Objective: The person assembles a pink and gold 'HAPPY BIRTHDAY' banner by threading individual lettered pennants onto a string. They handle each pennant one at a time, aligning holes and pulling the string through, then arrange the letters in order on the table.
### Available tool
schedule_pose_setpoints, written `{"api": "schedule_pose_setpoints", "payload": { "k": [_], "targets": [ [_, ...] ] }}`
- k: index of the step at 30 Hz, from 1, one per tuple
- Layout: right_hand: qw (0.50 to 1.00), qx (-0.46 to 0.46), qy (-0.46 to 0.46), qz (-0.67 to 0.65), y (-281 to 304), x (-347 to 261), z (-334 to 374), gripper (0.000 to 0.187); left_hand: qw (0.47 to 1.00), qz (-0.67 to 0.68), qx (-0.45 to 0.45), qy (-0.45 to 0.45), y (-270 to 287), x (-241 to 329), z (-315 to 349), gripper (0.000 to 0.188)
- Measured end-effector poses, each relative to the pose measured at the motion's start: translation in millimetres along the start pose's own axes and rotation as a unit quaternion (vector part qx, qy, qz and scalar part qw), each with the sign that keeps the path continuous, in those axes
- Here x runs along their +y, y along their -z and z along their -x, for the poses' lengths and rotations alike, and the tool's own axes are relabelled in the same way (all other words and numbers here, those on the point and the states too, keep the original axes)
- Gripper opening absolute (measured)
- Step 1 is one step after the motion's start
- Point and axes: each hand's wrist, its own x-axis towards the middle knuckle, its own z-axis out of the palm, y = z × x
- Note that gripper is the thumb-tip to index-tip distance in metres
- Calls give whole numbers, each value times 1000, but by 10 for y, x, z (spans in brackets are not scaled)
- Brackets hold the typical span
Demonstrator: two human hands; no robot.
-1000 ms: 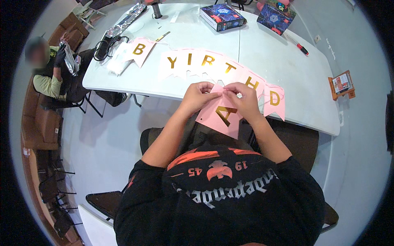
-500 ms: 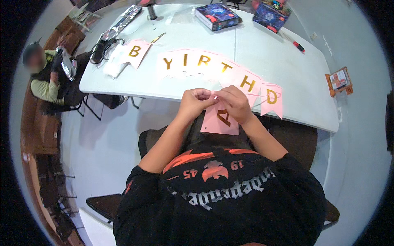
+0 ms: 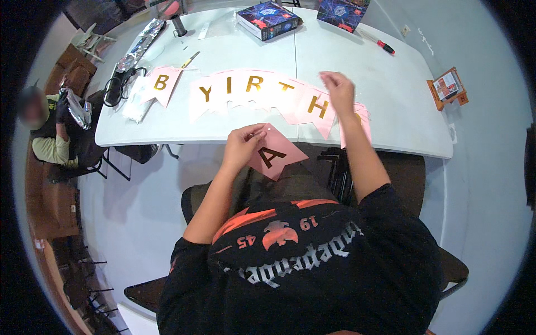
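My left hand [image 3: 244, 146] pinches the upper corner of a pink paper pennant [image 3: 277, 155] with a gold letter on it, held in front of the table's near edge. A small punched hole shows near its top. My right hand [image 3: 340, 95] is over the right end of a row of pink pennants [image 3: 271, 86] lying on the table. Its fingers are bent together, and what they hold, if anything, is too small to make out. My right forearm partly covers the last pennant [image 3: 363, 125] of the row. At the left lies a separate pink pennant [image 3: 162, 84].
The white table [image 3: 391, 84] bears a clear plastic bag [image 3: 137, 100], a yellow cutter [image 3: 190, 60], a black cable [image 3: 114, 89], blue boxes [image 3: 268, 21] and a red-and-black screwdriver [image 3: 385, 47]. A seated person [image 3: 53, 134] handles silver foil at the left. A small framed stand [image 3: 446, 87] is at the right.
My right hand has left the held pennant and moved up and right over the row. My left hand keeps the pennant, which has tilted. The whole view has shifted slightly.
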Motion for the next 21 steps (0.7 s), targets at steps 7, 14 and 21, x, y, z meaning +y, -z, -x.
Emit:
{"api": "schedule_pose_setpoints", "payload": {
  "k": [7,14,21],
  "targets": [
    [996,43,-64,-43,363,159,-233,11,942,-235,-54,-233,3,269,121,35],
    [806,-493,-169,-281,234,-454,566,6,954,-219,-26,-201,-144,318,114,30],
    [892,-261,-257,-263,-95,-705,976,7,897,-292,251,-215,-76,200,30,57]
  ]
}}
